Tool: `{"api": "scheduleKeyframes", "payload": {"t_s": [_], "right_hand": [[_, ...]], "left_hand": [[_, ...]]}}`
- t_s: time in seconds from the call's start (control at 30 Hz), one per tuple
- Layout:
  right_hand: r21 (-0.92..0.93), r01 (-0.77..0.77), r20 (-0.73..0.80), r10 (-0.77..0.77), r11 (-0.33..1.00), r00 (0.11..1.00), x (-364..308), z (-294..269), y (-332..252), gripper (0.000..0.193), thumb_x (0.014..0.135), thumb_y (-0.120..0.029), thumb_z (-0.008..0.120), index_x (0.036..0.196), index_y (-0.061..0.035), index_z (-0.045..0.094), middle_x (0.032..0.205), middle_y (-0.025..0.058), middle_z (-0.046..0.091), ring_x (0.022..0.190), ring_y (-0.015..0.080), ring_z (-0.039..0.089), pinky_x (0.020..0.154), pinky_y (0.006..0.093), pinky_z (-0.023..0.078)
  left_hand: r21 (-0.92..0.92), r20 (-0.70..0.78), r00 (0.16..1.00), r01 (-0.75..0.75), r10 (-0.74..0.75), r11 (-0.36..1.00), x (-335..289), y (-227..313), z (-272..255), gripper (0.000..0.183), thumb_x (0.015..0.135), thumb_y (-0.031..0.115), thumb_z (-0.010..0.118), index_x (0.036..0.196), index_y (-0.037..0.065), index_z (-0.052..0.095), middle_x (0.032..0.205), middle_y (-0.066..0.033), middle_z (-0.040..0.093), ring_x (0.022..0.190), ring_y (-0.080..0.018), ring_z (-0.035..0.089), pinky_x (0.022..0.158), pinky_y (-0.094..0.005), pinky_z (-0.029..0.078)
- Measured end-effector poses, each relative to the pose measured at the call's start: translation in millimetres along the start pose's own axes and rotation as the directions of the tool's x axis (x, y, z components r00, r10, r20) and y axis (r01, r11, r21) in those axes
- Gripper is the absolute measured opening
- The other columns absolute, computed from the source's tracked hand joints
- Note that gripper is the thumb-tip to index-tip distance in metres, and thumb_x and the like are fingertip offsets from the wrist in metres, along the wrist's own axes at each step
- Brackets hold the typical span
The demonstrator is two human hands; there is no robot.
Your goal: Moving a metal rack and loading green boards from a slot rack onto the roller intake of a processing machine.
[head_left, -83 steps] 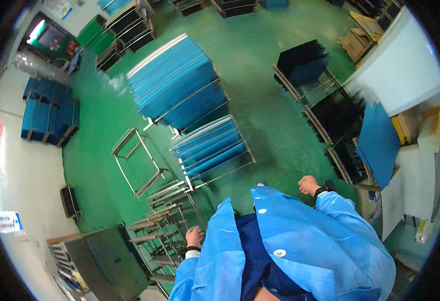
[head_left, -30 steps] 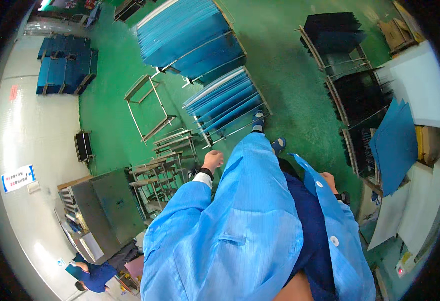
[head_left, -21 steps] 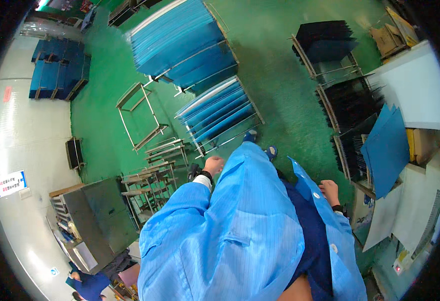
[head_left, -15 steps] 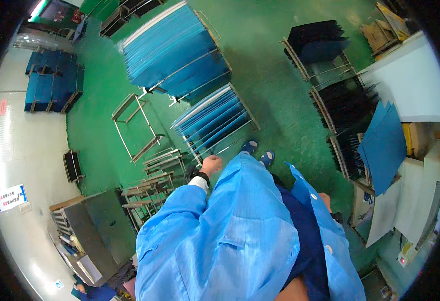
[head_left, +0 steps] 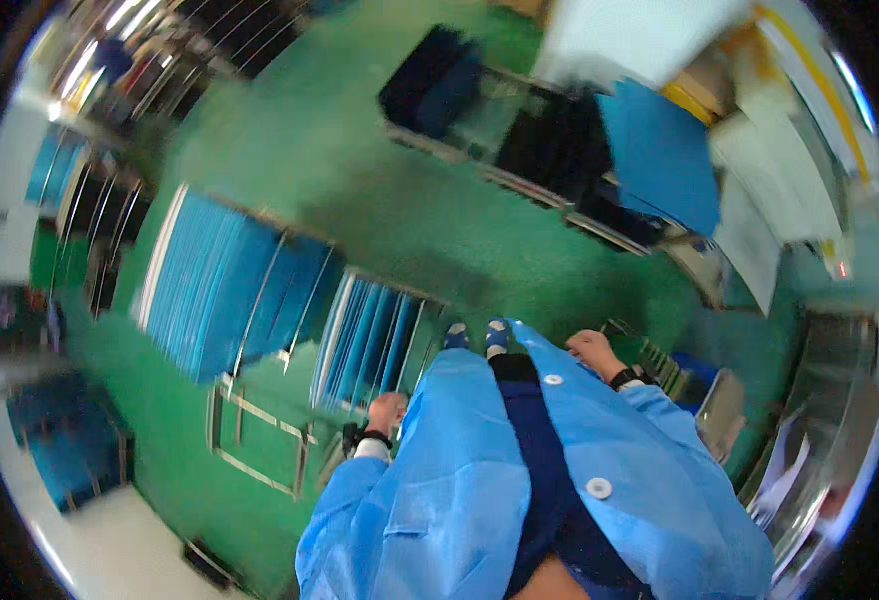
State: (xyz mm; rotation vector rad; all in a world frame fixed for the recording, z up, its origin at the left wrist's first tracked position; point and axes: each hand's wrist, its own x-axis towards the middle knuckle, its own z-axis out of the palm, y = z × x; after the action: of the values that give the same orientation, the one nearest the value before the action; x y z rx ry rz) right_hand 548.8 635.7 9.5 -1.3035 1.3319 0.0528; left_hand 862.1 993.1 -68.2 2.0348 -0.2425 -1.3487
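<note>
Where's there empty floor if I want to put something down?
The widest bare patch is the green floor between the large blue-panel rack and the row of black sheets. Another lies left of the bare metal frame. It's crowded near the left hand, beside the small blue-panel rack.

Left hand [head_left: 387, 412] and right hand [head_left: 594, 350] beside blue coat [head_left: 459, 480], blue panels [head_left: 364, 335] ahead
</note>
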Motion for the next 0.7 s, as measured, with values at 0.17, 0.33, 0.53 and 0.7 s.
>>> {"api": "scheduleKeyframes", "payload": {"t_s": [0.17,0.33,0.53,0.7], "right_hand": [[0.221,-0.089,-0.093,0.112,0.971,0.989,-25.1,4.4,20.9,0.014,0.077,-0.016,0.056,0.074,-0.0021,0.057,0.063,0.0063,0.057,0.048,0.0131,0.052,0.040,0.0268,0.041],[-0.131,-0.087,-0.264,0.050,0.988,0.963,-44.5,-4.3,103.0,0.022,0.070,-0.019,0.055,0.057,-0.0020,0.057,0.047,0.0070,0.052,0.040,0.0156,0.050,0.038,0.0282,0.039],[-0.707,0.269,-0.069,-0.442,0.654,0.894,-39.9,-7.4,263.7,0.019,0.068,-0.027,0.057,0.076,-0.0126,0.066,0.073,0.0112,0.061,0.068,0.0297,0.058,0.058,0.0399,0.045],[-0.756,0.200,-0.071,-0.383,0.623,0.921,-48.5,-52.4,246.9,0.018,0.068,-0.025,0.052,0.065,-0.0115,0.063,0.067,0.0115,0.060,0.065,0.0272,0.059,0.054,0.0398,0.045]], "left_hand": [[-0.187,0.036,0.989,0.148,-0.144,0.971,45.3,33.1,-14.3,0.016,0.074,0.019,0.054,0.082,0.005,0.057,0.067,-0.0046,0.057,0.052,-0.0125,0.052,0.044,-0.0240,0.040],[-0.121,0.144,0.982,0.139,-0.121,0.983,82.2,91.2,-7.3,0.020,0.077,0.015,0.054,0.092,0.003,0.056,0.074,-0.0055,0.057,0.059,-0.0127,0.053,0.049,-0.0242,0.042],[-0.018,0.191,0.981,0.043,-0.039,0.999,133.6,118.5,25.9,0.024,0.074,0.010,0.054,0.095,0.000,0.056,0.072,-0.0081,0.060,0.052,-0.0150,0.056,0.042,-0.0233,0.043],[0.195,0.261,0.965,-0.018,-0.034,0.981,133.7,182.7,94.9,0.020,0.075,0.010,0.052,0.092,0.000,0.056,0.071,-0.0075,0.059,0.052,-0.0157,0.056,0.040,-0.0240,0.042]]}}
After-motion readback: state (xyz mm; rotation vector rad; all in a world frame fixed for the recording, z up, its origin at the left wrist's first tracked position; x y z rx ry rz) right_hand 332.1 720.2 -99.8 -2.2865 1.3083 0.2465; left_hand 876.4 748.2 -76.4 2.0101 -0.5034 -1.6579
